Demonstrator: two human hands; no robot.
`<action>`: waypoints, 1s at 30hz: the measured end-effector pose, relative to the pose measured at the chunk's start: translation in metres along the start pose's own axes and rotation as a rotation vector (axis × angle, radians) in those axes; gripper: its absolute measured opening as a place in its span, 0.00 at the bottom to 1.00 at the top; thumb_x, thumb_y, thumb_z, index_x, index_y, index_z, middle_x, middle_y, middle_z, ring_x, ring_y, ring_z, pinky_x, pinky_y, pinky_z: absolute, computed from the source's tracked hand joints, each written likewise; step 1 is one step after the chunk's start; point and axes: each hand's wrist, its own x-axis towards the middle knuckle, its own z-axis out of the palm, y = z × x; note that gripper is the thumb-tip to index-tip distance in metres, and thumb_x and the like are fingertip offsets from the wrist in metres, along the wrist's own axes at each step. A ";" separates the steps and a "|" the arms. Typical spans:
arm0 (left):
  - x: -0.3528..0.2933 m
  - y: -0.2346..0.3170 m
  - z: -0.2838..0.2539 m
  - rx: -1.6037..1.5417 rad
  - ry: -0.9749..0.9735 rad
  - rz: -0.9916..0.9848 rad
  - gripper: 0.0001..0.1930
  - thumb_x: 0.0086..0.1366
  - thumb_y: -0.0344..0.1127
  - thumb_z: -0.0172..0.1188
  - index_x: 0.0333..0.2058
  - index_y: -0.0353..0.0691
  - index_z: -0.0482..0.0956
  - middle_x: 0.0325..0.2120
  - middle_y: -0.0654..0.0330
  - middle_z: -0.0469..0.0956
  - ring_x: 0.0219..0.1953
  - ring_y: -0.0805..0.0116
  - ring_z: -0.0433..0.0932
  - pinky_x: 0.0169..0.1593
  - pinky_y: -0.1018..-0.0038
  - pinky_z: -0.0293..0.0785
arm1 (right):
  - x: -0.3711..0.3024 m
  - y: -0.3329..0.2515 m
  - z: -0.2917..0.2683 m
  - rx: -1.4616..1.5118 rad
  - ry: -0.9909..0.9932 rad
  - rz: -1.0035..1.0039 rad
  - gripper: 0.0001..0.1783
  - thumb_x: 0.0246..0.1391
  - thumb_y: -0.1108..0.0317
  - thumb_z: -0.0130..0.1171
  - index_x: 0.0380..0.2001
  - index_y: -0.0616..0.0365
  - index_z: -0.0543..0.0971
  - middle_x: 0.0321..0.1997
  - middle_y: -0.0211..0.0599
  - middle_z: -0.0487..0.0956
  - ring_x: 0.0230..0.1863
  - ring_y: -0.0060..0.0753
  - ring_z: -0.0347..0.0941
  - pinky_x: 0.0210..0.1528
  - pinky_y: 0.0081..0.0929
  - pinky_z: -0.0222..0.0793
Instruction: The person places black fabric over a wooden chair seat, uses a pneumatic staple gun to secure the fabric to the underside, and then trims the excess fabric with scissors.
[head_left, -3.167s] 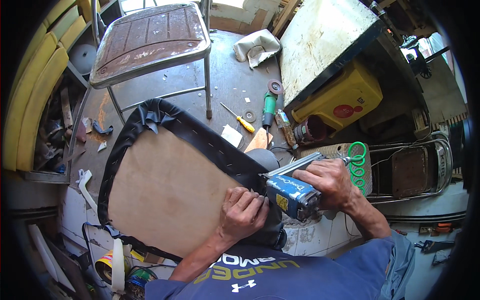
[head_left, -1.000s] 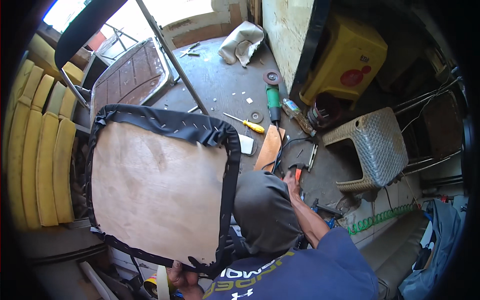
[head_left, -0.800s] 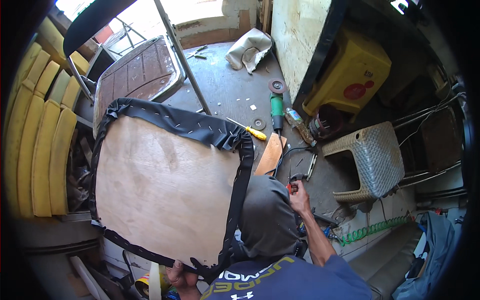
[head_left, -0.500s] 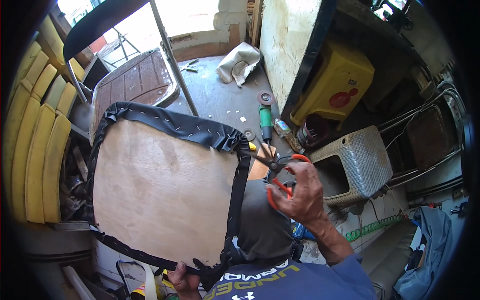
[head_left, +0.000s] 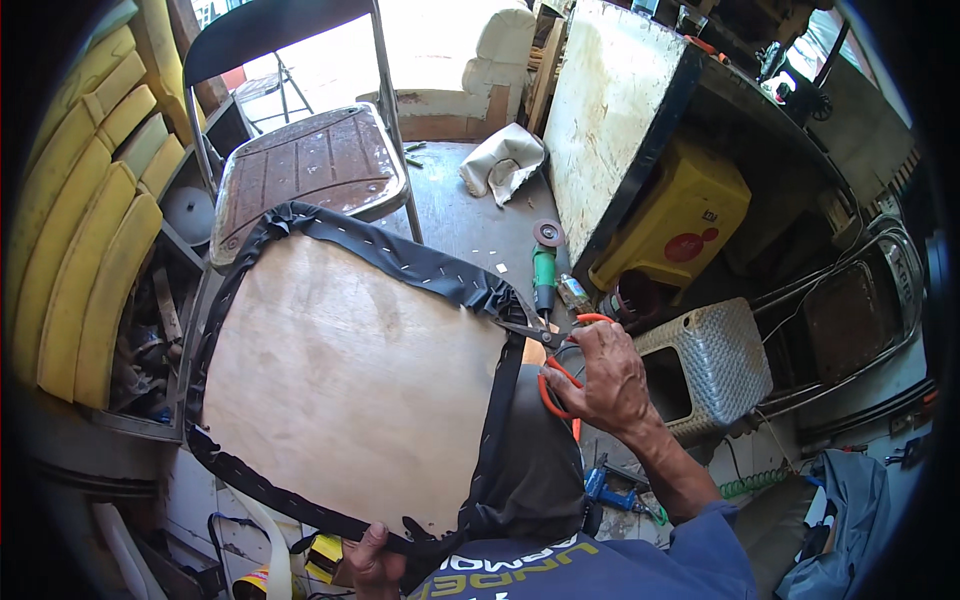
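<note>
A padded seat panel lies underside up before me, its bare plywood framed by folded black vinyl with rows of staples. At the near edge my left hand grips the seat panel, thumb on top and fingers hidden below. My right hand holds orange-handled scissors. Their blades are spread at the panel's far right corner, over the gathered vinyl. Whether they touch the vinyl I cannot tell. The panel's right side rests close to my leg.
Beyond the panel stands a brown folding chair. A green angle grinder lies on the floor past the scissors. To the right are a silver woven stool and a blue air tool. Yellow foam pieces are stacked at left.
The scissors have come down and left onto the panel's far right corner. My view has shifted, and the left hand keeps its hold on the near edge.
</note>
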 end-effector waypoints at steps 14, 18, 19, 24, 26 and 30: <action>0.002 0.018 -0.020 0.103 -0.008 -0.048 0.37 0.57 0.30 0.73 0.65 0.30 0.69 0.53 0.48 0.80 0.54 0.49 0.82 0.62 0.53 0.79 | 0.002 0.022 0.007 -0.066 -0.046 -0.277 0.19 0.60 0.55 0.71 0.39 0.60 0.77 0.31 0.38 0.75 0.34 0.41 0.78 0.35 0.37 0.77; 0.008 0.020 -0.027 0.073 -0.026 -0.080 0.37 0.55 0.30 0.73 0.64 0.30 0.70 0.52 0.48 0.80 0.54 0.48 0.82 0.60 0.53 0.80 | 0.023 0.023 -0.019 -0.068 -0.074 -0.288 0.26 0.56 0.50 0.72 0.45 0.60 0.76 0.41 0.44 0.78 0.44 0.48 0.78 0.47 0.43 0.75; 0.008 0.021 -0.025 0.079 -0.022 -0.081 0.38 0.55 0.30 0.73 0.64 0.30 0.70 0.52 0.48 0.80 0.53 0.48 0.82 0.59 0.53 0.80 | 0.029 0.025 -0.021 -0.080 -0.089 -0.302 0.26 0.56 0.50 0.72 0.44 0.59 0.76 0.42 0.43 0.78 0.45 0.47 0.78 0.48 0.43 0.75; 0.011 0.026 -0.033 0.108 -0.031 -0.058 0.40 0.52 0.29 0.74 0.64 0.29 0.70 0.53 0.47 0.81 0.53 0.48 0.83 0.58 0.53 0.81 | 0.046 0.052 -0.020 -0.115 -0.182 -0.459 0.26 0.53 0.50 0.74 0.43 0.57 0.77 0.42 0.42 0.78 0.46 0.44 0.79 0.50 0.43 0.76; 0.012 0.027 -0.038 0.099 -0.035 -0.041 0.41 0.52 0.29 0.74 0.65 0.28 0.69 0.53 0.46 0.81 0.53 0.47 0.84 0.58 0.53 0.81 | 0.042 0.065 -0.021 -0.061 -0.275 -0.472 0.26 0.51 0.50 0.76 0.42 0.56 0.78 0.42 0.41 0.79 0.47 0.43 0.79 0.50 0.43 0.76; 0.014 0.035 -0.046 0.120 -0.038 -0.031 0.42 0.50 0.27 0.74 0.65 0.27 0.69 0.54 0.45 0.81 0.52 0.47 0.84 0.58 0.54 0.81 | 0.056 0.070 -0.035 -0.115 -0.160 -0.519 0.30 0.46 0.49 0.78 0.43 0.56 0.76 0.44 0.37 0.80 0.47 0.41 0.79 0.54 0.42 0.76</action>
